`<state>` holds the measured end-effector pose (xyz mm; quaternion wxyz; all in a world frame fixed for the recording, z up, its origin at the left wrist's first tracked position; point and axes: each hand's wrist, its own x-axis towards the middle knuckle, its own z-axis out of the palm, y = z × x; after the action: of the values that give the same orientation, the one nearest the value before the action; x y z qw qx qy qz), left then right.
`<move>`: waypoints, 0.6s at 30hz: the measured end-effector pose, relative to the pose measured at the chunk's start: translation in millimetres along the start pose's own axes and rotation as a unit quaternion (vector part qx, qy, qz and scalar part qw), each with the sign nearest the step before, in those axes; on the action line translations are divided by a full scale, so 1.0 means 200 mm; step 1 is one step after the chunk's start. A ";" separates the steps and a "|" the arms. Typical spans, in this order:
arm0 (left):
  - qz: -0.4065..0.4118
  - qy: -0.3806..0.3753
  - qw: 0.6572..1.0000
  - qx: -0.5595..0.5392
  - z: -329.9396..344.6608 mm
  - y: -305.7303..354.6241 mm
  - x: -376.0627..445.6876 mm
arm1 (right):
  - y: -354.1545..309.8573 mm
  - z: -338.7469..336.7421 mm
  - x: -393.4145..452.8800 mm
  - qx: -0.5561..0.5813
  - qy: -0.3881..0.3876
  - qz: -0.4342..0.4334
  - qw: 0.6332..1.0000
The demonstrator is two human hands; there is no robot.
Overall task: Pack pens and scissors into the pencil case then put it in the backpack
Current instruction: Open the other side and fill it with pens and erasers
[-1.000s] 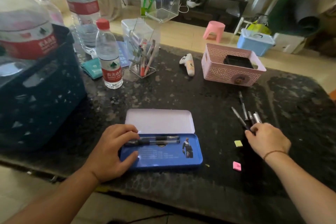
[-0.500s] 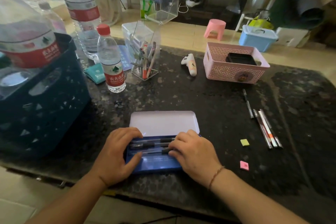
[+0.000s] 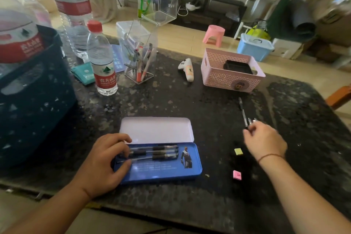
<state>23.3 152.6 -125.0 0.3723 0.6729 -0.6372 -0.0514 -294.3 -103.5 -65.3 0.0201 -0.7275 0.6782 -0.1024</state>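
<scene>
A blue tin pencil case (image 3: 161,171) lies open near the table's front edge, its pale lid (image 3: 157,129) folded back flat. Three black pens (image 3: 163,152) lie side by side inside it. My left hand (image 3: 102,161) grips the case's left end, fingers over the pen ends and thumb on the front wall. My right hand (image 3: 266,142) is off to the right, blurred, fingers curled down over loose pens whose tips (image 3: 252,119) stick out past it. Whether it grips one is unclear. A black pen (image 3: 242,110) lies just beyond the fingers.
A yellow eraser (image 3: 238,151) and a pink eraser (image 3: 237,174) lie between case and right hand. Behind stand a pink basket (image 3: 228,81), a white controller (image 3: 188,71), a clear pen holder (image 3: 139,62) and a water bottle (image 3: 102,62). A dark blue crate (image 3: 32,104) fills the left.
My right hand laid a third pen in the case, then swung back right onto the loose pens. My left hand has stayed on the case's left end.
</scene>
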 end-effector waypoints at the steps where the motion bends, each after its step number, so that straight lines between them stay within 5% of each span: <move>1: -0.001 0.001 1.000 -0.002 0.00 0.00 0.00 | 0.06 -0.01 0.03 -0.034 -0.017 0.038 0.999; 13: -0.036 -0.021 0.999 -0.007 -0.03 0.04 0.00 | 0.12 0.06 0.04 -0.163 -0.039 0.051 0.985; 18: -0.044 -0.019 0.999 -0.016 -0.03 0.05 0.01 | 0.06 0.00 -0.01 -0.053 -0.049 0.035 0.997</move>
<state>18.8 155.0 -114.7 0.3686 0.6931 -0.6127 -0.0909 -307.0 -101.6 -68.0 0.0184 -0.7072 0.7062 -0.0294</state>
